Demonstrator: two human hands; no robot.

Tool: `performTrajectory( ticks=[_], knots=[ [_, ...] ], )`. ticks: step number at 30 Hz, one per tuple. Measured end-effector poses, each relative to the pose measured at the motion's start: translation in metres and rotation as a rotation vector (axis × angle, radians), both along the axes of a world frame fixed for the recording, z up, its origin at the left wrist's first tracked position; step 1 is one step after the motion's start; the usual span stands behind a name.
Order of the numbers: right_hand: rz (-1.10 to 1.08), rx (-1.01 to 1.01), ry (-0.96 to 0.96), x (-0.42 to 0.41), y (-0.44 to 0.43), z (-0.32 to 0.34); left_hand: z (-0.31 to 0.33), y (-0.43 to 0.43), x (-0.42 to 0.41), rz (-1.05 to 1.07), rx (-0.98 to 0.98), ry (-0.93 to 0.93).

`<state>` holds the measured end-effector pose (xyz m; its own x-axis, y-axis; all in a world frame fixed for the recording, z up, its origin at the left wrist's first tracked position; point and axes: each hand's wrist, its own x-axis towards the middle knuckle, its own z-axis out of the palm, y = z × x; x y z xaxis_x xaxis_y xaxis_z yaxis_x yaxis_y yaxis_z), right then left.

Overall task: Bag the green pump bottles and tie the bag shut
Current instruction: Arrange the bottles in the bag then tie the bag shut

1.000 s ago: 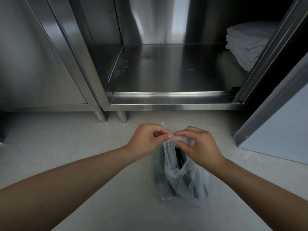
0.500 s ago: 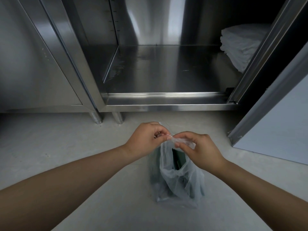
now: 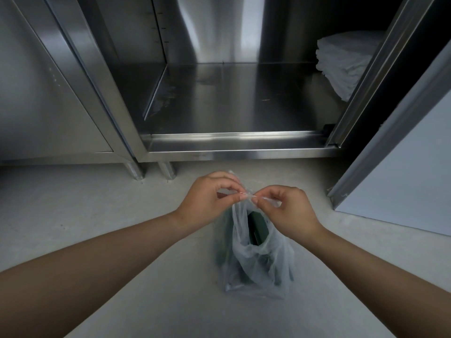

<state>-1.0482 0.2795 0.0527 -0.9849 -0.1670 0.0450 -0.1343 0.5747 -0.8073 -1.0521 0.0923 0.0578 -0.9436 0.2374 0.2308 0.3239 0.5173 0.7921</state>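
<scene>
A thin clear plastic bag [image 3: 256, 259] stands on the grey floor in front of me. Dark green pump bottles [image 3: 258, 229] show through a gap in its top and dimly through its sides; their number is unclear. My left hand [image 3: 207, 198] and my right hand [image 3: 290, 209] meet above the bag. Each pinches a twisted end of the bag's handles between thumb and fingers. A small knot or twist of plastic sits between the fingertips.
An open stainless steel cabinet [image 3: 231, 142] faces me, its bottom shelf bare at the middle. Folded white cloths [image 3: 346, 62] are stacked at the shelf's right. The cabinet's open door [image 3: 402, 142] angles out on the right. Steel legs [image 3: 151, 170] stand on the floor to the left.
My hands have drawn slightly apart, pulling the bag's handle ends taut between them. The view has shifted a little to the right; the bag stays where it stood.
</scene>
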Motion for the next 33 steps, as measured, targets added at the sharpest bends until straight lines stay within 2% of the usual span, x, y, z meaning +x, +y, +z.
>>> performTrajectory(
  ticks=[9,16,24,27,33],
  knots=[
    [0.079,-0.04,0.028,0.005,-0.005,0.001,-0.006,0.005,0.001,-0.051,0.096,-0.081],
    [0.059,-0.022,0.086,0.008,-0.002,-0.002,-0.009,0.007,-0.002,-0.017,0.069,-0.163],
    [0.097,-0.112,0.031,0.004,-0.004,-0.001,-0.003,0.0,-0.002,-0.036,0.126,-0.251],
    [0.06,-0.158,-0.01,0.002,-0.003,0.0,-0.001,-0.003,-0.002,-0.06,0.063,-0.241],
    [-0.025,-0.229,-0.11,0.006,-0.01,-0.002,-0.002,-0.003,0.002,-0.095,-0.14,-0.077]
  ],
)
